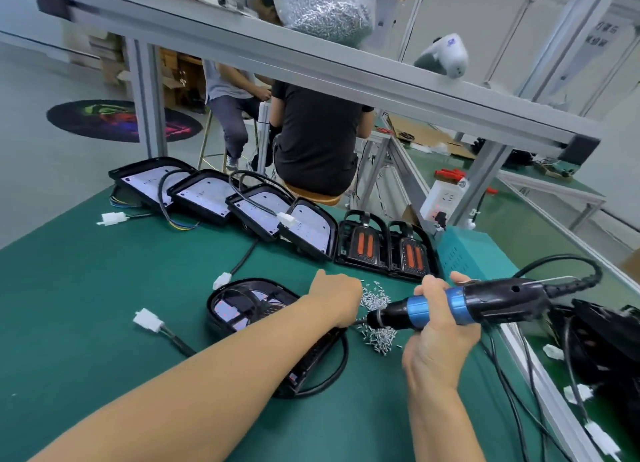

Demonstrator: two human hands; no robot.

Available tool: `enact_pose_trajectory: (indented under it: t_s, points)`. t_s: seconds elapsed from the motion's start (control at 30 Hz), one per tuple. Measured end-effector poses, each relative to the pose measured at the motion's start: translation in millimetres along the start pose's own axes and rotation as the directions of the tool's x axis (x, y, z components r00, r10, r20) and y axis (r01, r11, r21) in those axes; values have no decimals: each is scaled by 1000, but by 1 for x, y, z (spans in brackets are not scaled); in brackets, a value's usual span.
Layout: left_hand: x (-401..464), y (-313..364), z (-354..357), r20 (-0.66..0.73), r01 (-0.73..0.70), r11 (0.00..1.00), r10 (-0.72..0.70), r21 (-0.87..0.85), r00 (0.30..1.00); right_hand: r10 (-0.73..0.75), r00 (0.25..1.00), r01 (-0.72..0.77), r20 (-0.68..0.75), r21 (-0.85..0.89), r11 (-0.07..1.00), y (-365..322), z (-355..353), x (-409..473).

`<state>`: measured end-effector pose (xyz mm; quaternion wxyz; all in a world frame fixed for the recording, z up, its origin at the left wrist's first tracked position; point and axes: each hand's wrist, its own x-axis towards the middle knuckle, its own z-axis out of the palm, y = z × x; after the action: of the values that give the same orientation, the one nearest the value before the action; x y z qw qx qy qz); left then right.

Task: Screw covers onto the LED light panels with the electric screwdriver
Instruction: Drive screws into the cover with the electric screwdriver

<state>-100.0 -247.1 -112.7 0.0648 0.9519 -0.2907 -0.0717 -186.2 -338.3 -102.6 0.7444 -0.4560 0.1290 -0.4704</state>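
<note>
On green mat (86, 323): right hand (437, 337) grips screwdriver (460, 304); left hand (334, 297) grip unclear

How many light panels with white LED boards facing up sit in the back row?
4, overlapping in a row: far left, second, third, and rightmost. Others may be hidden off-frame.

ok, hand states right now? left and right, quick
Left hand: over the loose screws, fingers hidden behind it; grip cannot be told.
Right hand: closed around the screwdriver, bit pointing at the screws.
</note>
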Motion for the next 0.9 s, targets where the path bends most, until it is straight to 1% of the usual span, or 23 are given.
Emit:
enact_pose_trajectory:
  t_s: [0.17, 0.27, 0.33, 0.43, 0.53, 0.57, 0.63, 0.7, 0.77, 0.8, 0.9]
  points:
    - [-7, 1, -6, -24, -11, 1000, 10, -25, 1000, -29, 1000, 29, 5, -1, 1000, -10, 4, 0]
    - [-15, -9, -15, -131, -14, 991, -3, -130, 991, -37, 998, 32, 47, 98, 995, -26, 14, -3]
    - [-27, -22, -22, -224, -12, 974, -40, -225, 974, -7, 994, -13, 106, 188, 982, -36, 22, -6]
    - [-56, -47, -28, -374, -1, 949, -123, -314, 919, 46, 982, -97, 184, 279, 955, -46, 35, -12]
    - [-87, -79, -24, -481, 107, 904, -316, -413, 818, 104, 952, -197, 287, 319, 927, -48, 49, -24]
    - [-97, -91, -21, -483, 165, 873, -401, -459, 778, 121, 941, -224, 316, 314, 923, -47, 53, -29]
    - [-115, -112, -14, -435, 279, 791, -551, -544, 712, 146, 923, -257, 355, 286, 923, -42, 64, -40]
    - [-129, -126, -5, -342, 373, 720, -637, -585, 691, 172, 907, -280, 385, 245, 928, -34, 74, -53]
    - [-138, -130, 4, -264, 427, 680, -668, -595, 696, 202, 888, -308, 414, 206, 929, -25, 83, -65]
    - [-140, -131, 8, -249, 431, 669, -673, -606, 696, 214, 878, -317, 428, 187, 930, -21, 87, -70]
    - [-144, -131, 14, -254, 399, 650, -676, -646, 691, 230, 870, -311, 436, 122, 943, -10, 96, -80]
